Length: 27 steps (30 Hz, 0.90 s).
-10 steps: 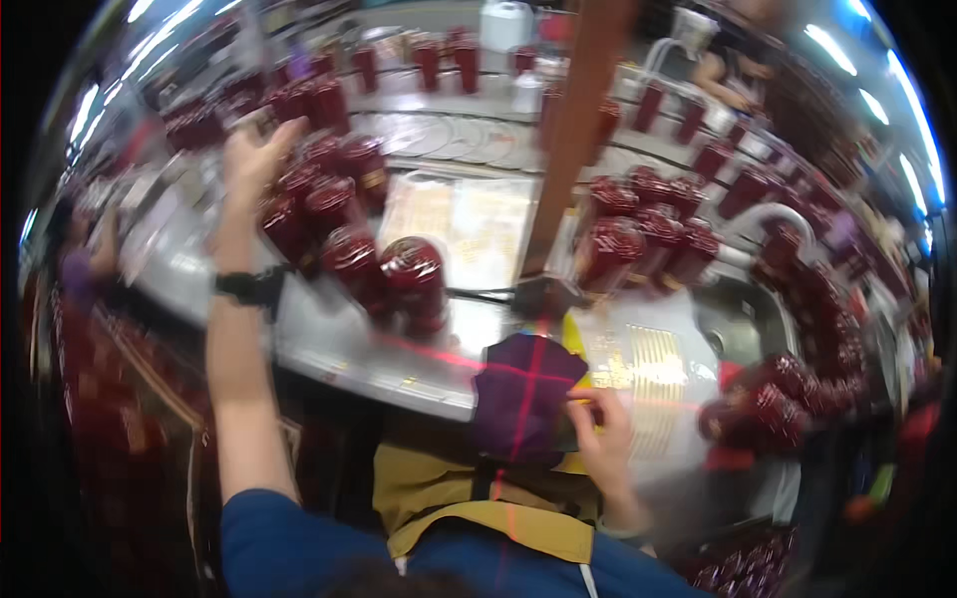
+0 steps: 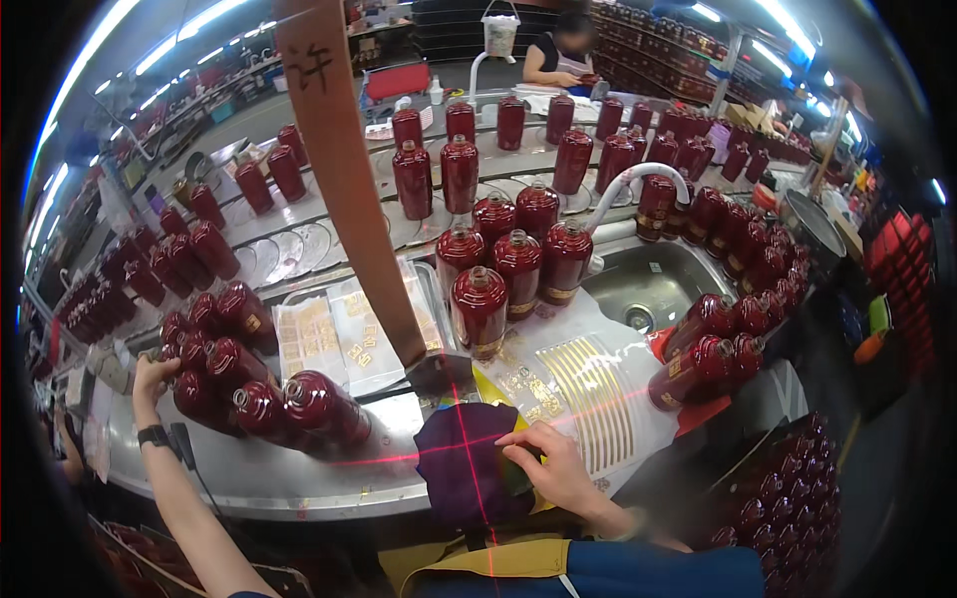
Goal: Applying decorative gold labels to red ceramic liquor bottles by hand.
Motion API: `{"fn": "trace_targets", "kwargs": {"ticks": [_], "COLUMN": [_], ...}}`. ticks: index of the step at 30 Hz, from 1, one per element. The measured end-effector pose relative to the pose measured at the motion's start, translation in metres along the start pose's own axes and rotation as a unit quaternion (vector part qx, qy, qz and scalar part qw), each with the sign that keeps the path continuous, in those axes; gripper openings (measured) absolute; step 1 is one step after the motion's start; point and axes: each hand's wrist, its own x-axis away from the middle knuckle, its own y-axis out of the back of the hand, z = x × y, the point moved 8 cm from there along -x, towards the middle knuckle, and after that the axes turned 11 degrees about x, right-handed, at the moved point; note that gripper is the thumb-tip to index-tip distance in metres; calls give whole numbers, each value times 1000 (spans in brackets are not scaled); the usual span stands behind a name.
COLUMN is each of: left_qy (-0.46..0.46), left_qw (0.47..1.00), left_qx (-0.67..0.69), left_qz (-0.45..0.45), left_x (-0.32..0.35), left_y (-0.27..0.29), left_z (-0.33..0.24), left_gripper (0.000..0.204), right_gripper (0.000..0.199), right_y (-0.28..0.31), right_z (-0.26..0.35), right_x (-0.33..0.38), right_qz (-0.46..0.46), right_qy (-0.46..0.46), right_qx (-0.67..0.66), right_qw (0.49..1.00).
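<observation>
At the far left, my left hand [image 2: 155, 377] reaches to the outer end of a cluster of dark red glass bottles [image 2: 237, 365]. Its fingers curl at a bottle there, though the contact is partly hidden. My right hand [image 2: 550, 466] is over the right side of a dark purple cloth pad [image 2: 454, 463], thumb and fingertips pinched together. Whatever they hold is too small to make out. Red laser lines cross on the pad. Just right of it, a wet white sheet [image 2: 628, 439] carries gold strips [image 2: 588, 399] and small gold pieces [image 2: 528, 384].
A brown upright post [image 2: 349, 179] rises behind the pad. Several red bottles [image 2: 478, 309] stand right of it, before a steel sink [image 2: 638, 289] with a white curved pipe [image 2: 638, 174]. Gold-lettered sheets [image 2: 364, 339] lie in a tray. Another person [image 2: 558, 65] sits across the conveyor.
The view has swung and sharpened. My left hand now has its fingers curled by the outer bottles, where its thumb and fingers were apart before. My right hand stays beside the purple pad.
</observation>
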Motion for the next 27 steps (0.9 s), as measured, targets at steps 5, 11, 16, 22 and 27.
{"fn": "trace_targets", "kwargs": {"ticks": [5, 11, 16, 22, 27], "left_qy": [-95, -125, -153, -220, -492], "left_qw": [992, 982, 921, 773, 713], "left_qx": [-67, -130, -272, -281, 69], "left_qz": [38, -47, -234, -525, -495], "left_x": [-4, -6, 5, 139, 322], "left_y": [36, 63, 124, 102, -2], "left_z": [-5, 7, -53, -196, -253], "left_gripper": [30, 56, 58, 82, 58], "right_gripper": [16, 14, 15, 14, 23], "right_y": [-9, -12, -11, -9, -14], "right_z": [1, 6, 5, 24, 38], "right_x": [-8, -10, -4, 6, 20], "right_qz": [30, 27, 47, 84, 120], "right_qy": [28, 39, 41, 52, 94], "right_qx": [-60, -70, -150, -200, -217], "right_qw": [997, 996, 987, 975, 964]}}
